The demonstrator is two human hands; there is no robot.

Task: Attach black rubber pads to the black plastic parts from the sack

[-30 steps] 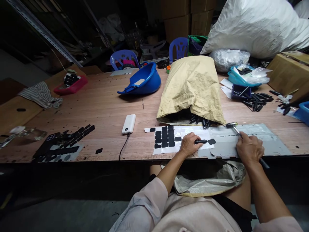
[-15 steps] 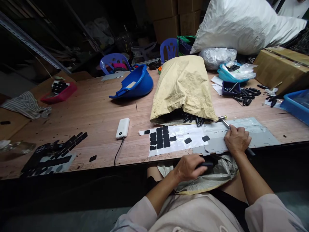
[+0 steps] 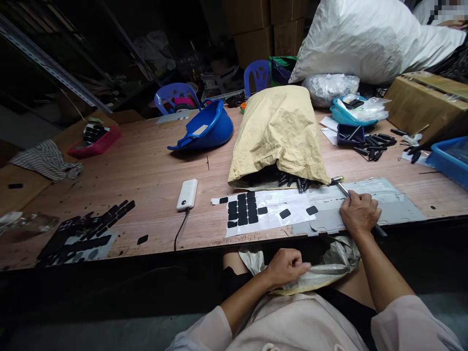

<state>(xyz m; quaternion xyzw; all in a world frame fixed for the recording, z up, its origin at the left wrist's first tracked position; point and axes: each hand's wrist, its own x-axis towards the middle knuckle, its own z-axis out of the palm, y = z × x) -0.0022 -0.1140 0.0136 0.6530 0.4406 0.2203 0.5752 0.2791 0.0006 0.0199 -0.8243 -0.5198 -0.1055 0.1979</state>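
Observation:
My right hand (image 3: 360, 213) is closed around the handle of a small hammer (image 3: 341, 186) with a yellowish end on its head. The hammer rests on the grey board (image 3: 397, 202) at the table's front edge. My left hand (image 3: 288, 267) hovers over an opened sack (image 3: 329, 273) on my lap; its fingers are loosely curled, thumb apart, and nothing shows in them. Black rounded stickers (image 3: 242, 209) lie in rows on a white sheet (image 3: 272, 224) left of the board. Just behind, a yellow sack (image 3: 280, 126) lies with its mouth towards me, black handle-like pieces (image 3: 300, 184) inside.
To the left are a white power bank (image 3: 187, 194) with a cable, a blue basin (image 3: 210, 126) and more black strips (image 3: 109, 219). At right stand a small dark box (image 3: 350, 135), loose black pieces (image 3: 376, 142), a carton (image 3: 427, 105) and a blue tray (image 3: 451, 158).
The dark piece in my left hand is out of sight now. That hand has dropped slightly lower, over the sack on my lap. My right hand keeps its place on the hammer.

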